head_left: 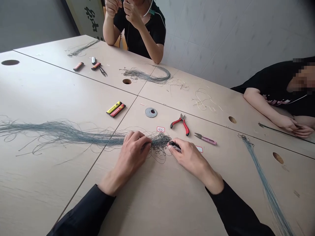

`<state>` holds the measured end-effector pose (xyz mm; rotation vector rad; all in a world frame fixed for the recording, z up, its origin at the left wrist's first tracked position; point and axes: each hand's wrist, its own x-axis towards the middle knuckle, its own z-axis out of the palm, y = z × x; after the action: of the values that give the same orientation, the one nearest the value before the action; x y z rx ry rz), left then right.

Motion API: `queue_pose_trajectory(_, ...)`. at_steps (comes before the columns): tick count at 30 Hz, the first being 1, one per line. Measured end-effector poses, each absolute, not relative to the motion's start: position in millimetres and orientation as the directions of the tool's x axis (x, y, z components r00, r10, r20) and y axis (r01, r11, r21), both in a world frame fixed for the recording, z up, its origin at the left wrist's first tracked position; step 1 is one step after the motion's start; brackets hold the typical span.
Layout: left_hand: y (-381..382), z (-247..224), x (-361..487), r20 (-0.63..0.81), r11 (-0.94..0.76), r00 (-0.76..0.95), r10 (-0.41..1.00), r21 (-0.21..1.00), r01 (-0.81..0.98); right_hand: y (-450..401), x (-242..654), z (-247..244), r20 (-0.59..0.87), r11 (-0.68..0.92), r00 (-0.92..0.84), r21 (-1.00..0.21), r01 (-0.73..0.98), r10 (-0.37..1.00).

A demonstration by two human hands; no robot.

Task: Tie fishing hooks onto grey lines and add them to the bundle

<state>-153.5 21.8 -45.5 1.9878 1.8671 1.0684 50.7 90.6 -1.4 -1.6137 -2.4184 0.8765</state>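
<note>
A long bundle of blue-grey fishing lines [81,135] lies across the table from the left edge to the middle. Its right end is a tangle of dark, hook-like curls [161,141]. My left hand [134,146] is closed over the bundle just left of these curls, fingers curled down onto the lines. My right hand [192,160] grips a small black-ended lighter [175,146] right beside the curls; most of its body is hidden by my fingers. Just behind the curls lies a small red-bordered label [160,129].
Red-handled pliers [180,125], pink thread snips [206,138], a grey disc [151,112] and two lighters [116,109] lie beyond my hands. Another line bundle [261,177] is at right. One person [140,29] sits opposite, another [278,95] at right. The table has several round holes.
</note>
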Motion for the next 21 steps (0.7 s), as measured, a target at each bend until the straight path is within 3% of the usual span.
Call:
queue_pose_trajectory(6, 18, -40, -151, 0.378, -0.378, 0.173, 0.909, 0.575, 0.726, 61, 58, -6, -0.302, 0.171, -0.393, -0.561, 0.810, 0.868)
queue_pose_trajectory(9, 18, -42, -150, 0.350, -0.396, 0.227, 0.909, 0.556, 0.731, 55, 57, -8, -0.307, 0.158, -0.383, -0.563, 0.811, 0.871)
queue_pose_trajectory(21, 20, -30, -153, 0.301, -0.264, 0.059, 0.952, 0.707, 0.656, 53, 52, -17, -0.244, 0.153, -0.350, -0.580, 0.800, 0.905)
